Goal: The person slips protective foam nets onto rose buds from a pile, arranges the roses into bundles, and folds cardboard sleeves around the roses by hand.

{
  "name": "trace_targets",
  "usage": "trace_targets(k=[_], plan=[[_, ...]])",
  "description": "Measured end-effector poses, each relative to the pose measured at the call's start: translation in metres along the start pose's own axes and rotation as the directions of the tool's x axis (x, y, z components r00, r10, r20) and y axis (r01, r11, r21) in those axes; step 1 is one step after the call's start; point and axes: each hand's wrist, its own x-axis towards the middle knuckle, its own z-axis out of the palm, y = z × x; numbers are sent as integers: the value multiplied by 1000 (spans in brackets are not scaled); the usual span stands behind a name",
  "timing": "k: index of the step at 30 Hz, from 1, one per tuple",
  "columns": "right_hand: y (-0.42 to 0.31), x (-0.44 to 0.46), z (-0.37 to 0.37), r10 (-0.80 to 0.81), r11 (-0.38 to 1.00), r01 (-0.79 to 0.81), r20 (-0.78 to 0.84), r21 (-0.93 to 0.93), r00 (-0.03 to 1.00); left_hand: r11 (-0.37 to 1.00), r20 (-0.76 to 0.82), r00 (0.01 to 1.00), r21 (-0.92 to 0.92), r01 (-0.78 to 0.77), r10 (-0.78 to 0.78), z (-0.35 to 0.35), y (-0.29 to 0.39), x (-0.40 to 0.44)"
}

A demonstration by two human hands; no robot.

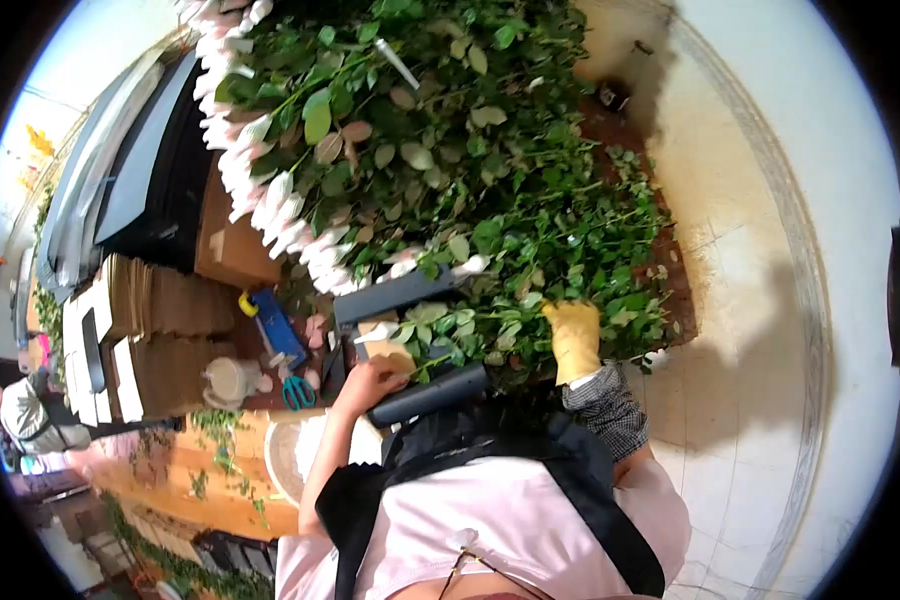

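Observation:
My left hand (368,387) is bare, its fingers closed on the edge of a tan piece of cardboard (388,352). That cardboard stands between two dark padded bars (430,393) of a holder at the table's near edge. My right hand (574,342) wears a yellow glove and is closed around leafy green stems (510,325), its fingertips partly hidden by leaves. The stems lie across the holder from right to left. Beyond them is a large heap of leafy flower stems (440,150), with pale sleeved flower heads (280,205) along its left side.
Left of the holder are teal scissors (298,393), a blue tool with a yellow end (275,322) and a white tub (232,382). Stacked cardboard sheets (160,330) stand farther left. A white bucket (285,455) is by my left arm. Another person (40,415) is at far left.

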Motion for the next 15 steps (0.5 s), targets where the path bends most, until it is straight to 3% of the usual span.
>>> trace_targets(k=[3, 5, 6, 9, 10, 11, 13, 15], plan=[[1, -5, -5, 17, 996, -14, -32, 91, 999, 997, -5, 999, 69, -40, 40, -2, 10, 2], [2, -8, -6, 28, 994, -30, 14, 107, 1000, 969, -56, 995, 238, -62, 77, -2, 12, 1], [4, -8, -6, 3, 993, 4, -56, 120, 998, 926, -141, 969, 348, -145, 205, -5, 17, -1], [3, -10, -21, -4, 993, 24, -177, 113, 984, 757, -181, 958, 651, -55, 224, -13, 40, -1], [2, -14, -11, -9, 989, 34, -168, 145, 986, 767, -176, 948, 634, -95, 264, -9, 32, -1], [-1, -23, 18, 4, 965, 15, -71, 263, 997, 853, -82, 978, 506, -125, 192, -5, 13, 0], [-4, -36, 72, -11, 871, -46, 114, 489, 993, 950, -80, 988, 295, -102, 131, -8, 12, 0], [8, -37, 82, -70, 811, -58, 196, 582, 978, 957, -76, 988, 266, -111, 136, -8, 18, 0]])
